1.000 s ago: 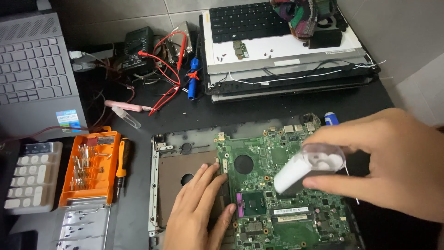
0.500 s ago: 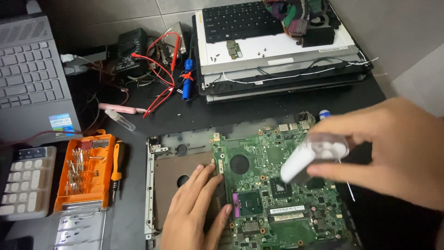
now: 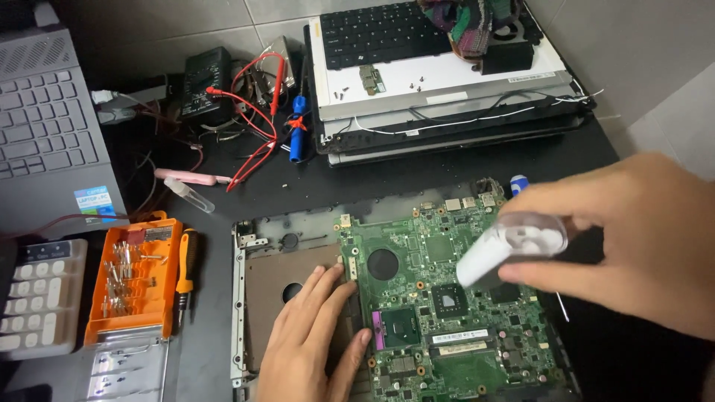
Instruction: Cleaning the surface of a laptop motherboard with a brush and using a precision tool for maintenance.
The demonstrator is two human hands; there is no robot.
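Two hands are at work over one green printed circuit board (image 3: 447, 305), which lies in one grey laptop base shell (image 3: 253, 298) on the dark bench (image 3: 417, 182). The left hand (image 3: 313, 339) lies open and flat, fingers spread on the board's left edge and the shell, gripping nothing. The right hand (image 3: 633, 238) is closed around one small white plastic bottle with a clear cap (image 3: 510, 249), held tilted just above the board's right half, nozzle end pointing down-left; it hides the board's right edge. Left of the shell sit one orange screwdriver-bit case (image 3: 134, 279), one orange-handled screwdriver (image 3: 185, 272) just beside it, and one white keypad (image 3: 37, 305). One grey laptop (image 3: 45, 141) stands further back. Behind the board are one black multimeter (image 3: 205, 82) with red leads (image 3: 257, 119), one blue-handled tool (image 3: 298, 126), one pink pen-shaped tool (image 3: 190, 177), and one stack of dismantled laptop parts (image 3: 447, 82) topped by one black keyboard (image 3: 380, 33).
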